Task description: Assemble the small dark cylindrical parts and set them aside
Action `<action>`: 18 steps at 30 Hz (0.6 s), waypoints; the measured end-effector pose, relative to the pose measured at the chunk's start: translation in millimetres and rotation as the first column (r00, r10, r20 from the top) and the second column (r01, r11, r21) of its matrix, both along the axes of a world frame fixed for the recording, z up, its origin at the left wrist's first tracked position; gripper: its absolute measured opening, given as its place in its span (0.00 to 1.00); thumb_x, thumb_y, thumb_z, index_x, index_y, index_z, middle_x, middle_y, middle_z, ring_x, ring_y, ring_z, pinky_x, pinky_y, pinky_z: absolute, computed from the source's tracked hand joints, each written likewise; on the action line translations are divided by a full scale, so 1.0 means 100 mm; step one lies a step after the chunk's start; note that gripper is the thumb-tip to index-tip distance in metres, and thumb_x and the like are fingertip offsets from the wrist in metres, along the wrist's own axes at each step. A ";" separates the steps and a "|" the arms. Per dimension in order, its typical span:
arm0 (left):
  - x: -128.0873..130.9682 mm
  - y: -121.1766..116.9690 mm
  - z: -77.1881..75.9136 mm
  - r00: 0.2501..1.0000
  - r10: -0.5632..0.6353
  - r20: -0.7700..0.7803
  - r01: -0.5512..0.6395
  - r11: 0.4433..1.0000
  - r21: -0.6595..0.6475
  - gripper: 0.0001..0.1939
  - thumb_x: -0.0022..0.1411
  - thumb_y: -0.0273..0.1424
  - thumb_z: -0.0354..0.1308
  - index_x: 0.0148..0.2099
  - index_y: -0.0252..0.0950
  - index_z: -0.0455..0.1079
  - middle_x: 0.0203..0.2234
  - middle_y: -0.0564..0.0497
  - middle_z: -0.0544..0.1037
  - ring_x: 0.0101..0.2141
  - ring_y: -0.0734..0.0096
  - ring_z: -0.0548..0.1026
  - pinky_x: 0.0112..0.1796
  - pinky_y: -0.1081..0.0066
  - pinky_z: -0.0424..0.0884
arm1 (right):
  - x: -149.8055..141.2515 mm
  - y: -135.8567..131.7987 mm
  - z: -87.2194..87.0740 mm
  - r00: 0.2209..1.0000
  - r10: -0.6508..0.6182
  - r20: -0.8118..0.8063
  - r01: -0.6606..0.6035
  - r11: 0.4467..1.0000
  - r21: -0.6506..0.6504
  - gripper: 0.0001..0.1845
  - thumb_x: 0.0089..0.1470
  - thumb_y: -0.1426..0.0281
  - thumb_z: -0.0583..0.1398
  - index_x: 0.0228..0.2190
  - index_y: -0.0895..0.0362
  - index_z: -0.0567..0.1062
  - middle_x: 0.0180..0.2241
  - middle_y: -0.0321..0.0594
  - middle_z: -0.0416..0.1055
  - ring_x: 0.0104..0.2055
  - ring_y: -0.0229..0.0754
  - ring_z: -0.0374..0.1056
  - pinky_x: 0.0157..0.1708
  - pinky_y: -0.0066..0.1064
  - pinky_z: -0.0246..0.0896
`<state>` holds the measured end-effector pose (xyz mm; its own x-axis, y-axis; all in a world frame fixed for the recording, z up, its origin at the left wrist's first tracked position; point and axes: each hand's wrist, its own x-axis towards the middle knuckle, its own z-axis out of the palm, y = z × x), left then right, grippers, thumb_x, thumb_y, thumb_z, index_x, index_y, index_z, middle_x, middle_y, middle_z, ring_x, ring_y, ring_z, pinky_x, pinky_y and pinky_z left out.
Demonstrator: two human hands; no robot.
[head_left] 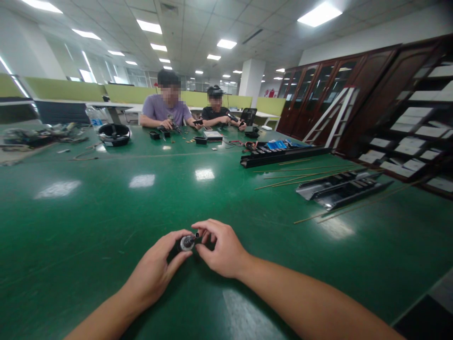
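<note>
My left hand (pixel 155 267) is wrapped round a dark cylindrical part (pixel 187 242) with a silvery ring and a ridged, dark tip, which faces up and to the right. Its kind is not clear from here. My right hand (pixel 222 248) is curled just to the right of it, thumb and fingers closed in a loose pinch. At those fingertips shows a small dark tube-like piece (pixel 197 234), close to the part's tip; whether the two touch I cannot tell. Both hands are low over the green table (pixel 116 222).
Black metal channels (pixel 348 189) and thin brass-coloured rods (pixel 283 183) lie on the right. Behind them is a long black tray (pixel 283 155) with blue packets. Two people sit across the table with small parts before them. A black round-rimmed item (pixel 114 135) stands far left.
</note>
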<state>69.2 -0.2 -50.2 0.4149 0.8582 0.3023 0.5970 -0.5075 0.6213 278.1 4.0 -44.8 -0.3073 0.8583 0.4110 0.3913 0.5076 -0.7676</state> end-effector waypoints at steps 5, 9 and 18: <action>0.00 0.00 0.00 1.000 -0.008 -0.015 0.008 1.000 0.000 0.17 0.68 0.40 0.53 0.56 0.42 0.66 0.49 0.48 0.76 0.48 0.63 0.75 0.51 0.66 0.71 | 0.00 -0.02 0.03 1.000 0.009 -0.029 -0.008 1.000 0.006 0.23 0.47 0.77 0.62 0.48 0.54 0.73 0.36 0.37 0.73 0.32 0.38 0.69 0.34 0.29 0.64; -0.01 0.00 -0.01 0.998 -0.056 -0.031 0.057 0.998 0.027 0.16 0.68 0.39 0.53 0.56 0.44 0.65 0.48 0.49 0.75 0.47 0.65 0.74 0.49 0.68 0.71 | 0.00 -0.03 0.03 0.999 0.018 -0.029 -0.017 0.999 0.029 0.23 0.46 0.76 0.63 0.47 0.54 0.73 0.37 0.37 0.74 0.33 0.39 0.70 0.35 0.30 0.64; -0.01 0.03 -0.06 0.999 -0.035 -0.029 0.036 0.997 0.071 0.19 0.67 0.39 0.56 0.58 0.44 0.63 0.49 0.49 0.74 0.49 0.64 0.73 0.51 0.66 0.70 | 0.01 -0.02 0.02 1.000 -0.012 0.002 0.012 0.999 0.032 0.14 0.47 0.75 0.63 0.39 0.55 0.76 0.34 0.35 0.76 0.35 0.39 0.72 0.36 0.27 0.63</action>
